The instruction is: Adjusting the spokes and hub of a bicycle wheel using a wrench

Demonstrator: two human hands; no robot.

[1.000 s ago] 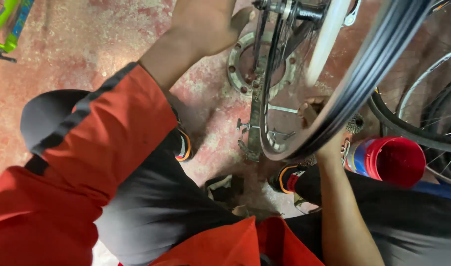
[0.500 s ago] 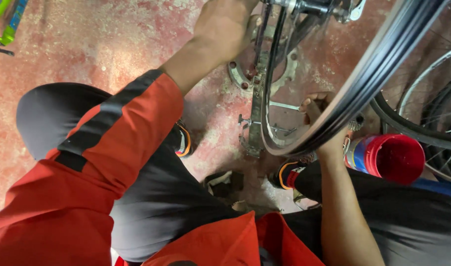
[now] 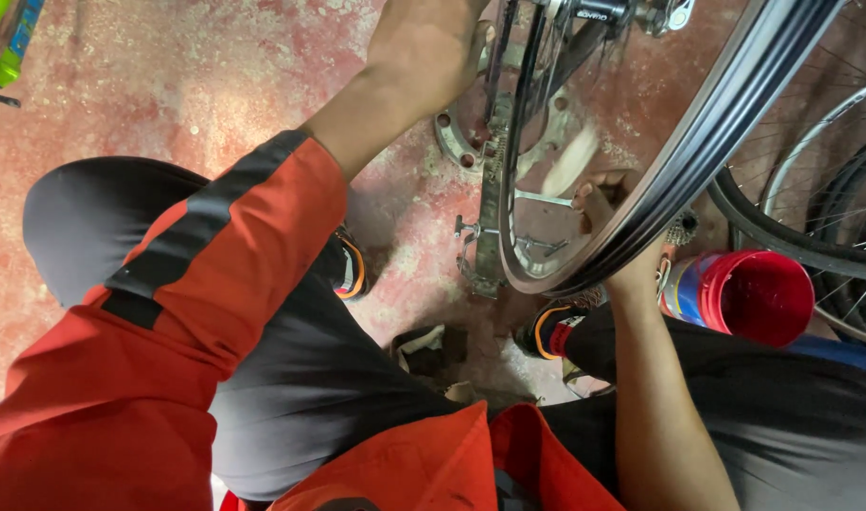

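One red can [image 3: 750,295] lying sideways, contents unseen, right hand [image 3: 615,213] fingers on wheel rim [image 3: 698,161], grip unclear

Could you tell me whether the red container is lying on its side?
Yes, the red container lies tipped over on the floor, its open mouth facing sideways.

Even, fairly bright light falls from above, with soft shadows on the red floor [image 3: 168,85] under the legs. Beside the wheel rim [image 3: 698,161] a pale object is motion-blurred. Frame edges bend slightly.
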